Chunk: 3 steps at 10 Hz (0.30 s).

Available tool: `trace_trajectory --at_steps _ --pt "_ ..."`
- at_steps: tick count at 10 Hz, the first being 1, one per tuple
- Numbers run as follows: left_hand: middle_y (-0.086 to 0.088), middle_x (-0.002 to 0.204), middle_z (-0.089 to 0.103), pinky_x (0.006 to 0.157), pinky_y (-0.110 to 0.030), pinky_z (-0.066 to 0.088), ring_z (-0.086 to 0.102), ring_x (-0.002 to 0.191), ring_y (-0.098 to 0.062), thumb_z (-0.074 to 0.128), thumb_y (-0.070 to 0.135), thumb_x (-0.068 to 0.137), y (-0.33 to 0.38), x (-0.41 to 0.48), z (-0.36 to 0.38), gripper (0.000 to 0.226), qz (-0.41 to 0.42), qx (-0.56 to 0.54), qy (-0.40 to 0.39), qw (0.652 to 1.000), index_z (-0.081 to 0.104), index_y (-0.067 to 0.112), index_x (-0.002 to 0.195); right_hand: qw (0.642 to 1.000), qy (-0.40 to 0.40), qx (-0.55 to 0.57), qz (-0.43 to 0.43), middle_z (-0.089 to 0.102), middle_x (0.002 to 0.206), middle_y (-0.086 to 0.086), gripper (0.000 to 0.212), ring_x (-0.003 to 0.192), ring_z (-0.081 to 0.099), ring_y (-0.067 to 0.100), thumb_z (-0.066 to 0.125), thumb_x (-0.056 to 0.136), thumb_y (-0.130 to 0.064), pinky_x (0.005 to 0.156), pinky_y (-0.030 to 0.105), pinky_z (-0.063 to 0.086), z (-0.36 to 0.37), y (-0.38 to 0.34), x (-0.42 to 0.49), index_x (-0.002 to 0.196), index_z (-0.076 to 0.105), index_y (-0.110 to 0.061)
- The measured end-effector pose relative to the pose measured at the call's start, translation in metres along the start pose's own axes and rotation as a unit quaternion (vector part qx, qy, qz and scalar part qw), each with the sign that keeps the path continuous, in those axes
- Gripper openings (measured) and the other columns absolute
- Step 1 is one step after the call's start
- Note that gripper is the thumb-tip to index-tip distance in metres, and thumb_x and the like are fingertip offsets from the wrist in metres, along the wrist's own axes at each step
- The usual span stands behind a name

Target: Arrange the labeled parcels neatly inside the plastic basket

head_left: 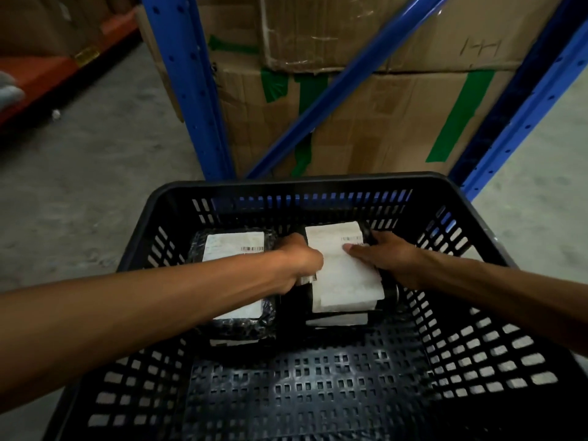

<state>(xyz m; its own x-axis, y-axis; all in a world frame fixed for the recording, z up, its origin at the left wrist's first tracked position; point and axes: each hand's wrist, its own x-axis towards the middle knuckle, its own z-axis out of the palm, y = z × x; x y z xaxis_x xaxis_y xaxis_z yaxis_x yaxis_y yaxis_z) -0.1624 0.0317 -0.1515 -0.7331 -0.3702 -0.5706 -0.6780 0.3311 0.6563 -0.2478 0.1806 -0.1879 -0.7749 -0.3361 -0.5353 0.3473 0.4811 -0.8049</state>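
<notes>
A: What is seen inside the black plastic basket?

B: Two stacks of labeled parcels are set side by side against the far wall, while the near half of the perforated floor is left bare. On the left, a black-wrapped parcel with a white barcode label is laid flat, and another label edge is glimpsed beneath it. On the right, the top parcel is held above a lower white-labeled one.

A: How are the hands placed?

B: The left hand is closed around the left edge of the top parcel, its fingers curled under. The right hand is clamped on the right edge, with the thumb laid flat across the label. The parcel is thus gripped between both hands.

A: And beyond the basket?

B: Taped cardboard boxes are stacked behind blue shelving uprights, on a grey concrete floor
</notes>
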Motion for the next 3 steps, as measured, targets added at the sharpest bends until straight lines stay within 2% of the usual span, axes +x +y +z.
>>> trace_trajectory --at_steps 1,2,3 --pt "-0.008 0.105 0.053 0.078 -0.035 0.052 0.055 0.100 -0.024 0.058 0.006 0.088 0.000 -0.001 -0.004 0.026 -0.023 -0.065 -0.026 0.997 0.046 0.010 0.110 1.000 -0.008 -0.003 0.001 0.076 0.088 0.005 0.023 0.075 0.074 0.018 0.073 0.088 -0.021 0.055 0.026 0.061 -0.004 -0.001 0.001 0.107 0.069 -0.010" --pt "-0.004 0.111 0.055 0.081 -0.031 0.046 0.053 0.101 -0.021 0.059 0.017 0.089 0.004 -0.011 -0.015 0.040 0.019 -0.053 -0.029 0.998 0.045 0.011 0.126 0.995 0.052 -0.074 -0.040 0.072 0.101 -0.001 0.034 0.082 0.068 0.010 0.071 0.090 -0.023 0.060 0.014 0.054 -0.004 -0.018 -0.012 0.121 0.065 -0.011" --pt "0.009 0.121 0.060 0.084 -0.017 0.043 0.059 0.110 -0.010 0.057 0.031 0.086 -0.015 -0.047 -0.024 0.060 0.179 0.056 0.000 0.982 0.041 0.027 0.144 0.965 0.148 -0.057 -0.209 0.061 0.139 -0.002 0.054 0.111 0.057 0.004 0.068 0.092 -0.027 0.083 0.015 0.046 -0.023 -0.056 -0.048 0.142 0.051 -0.017"
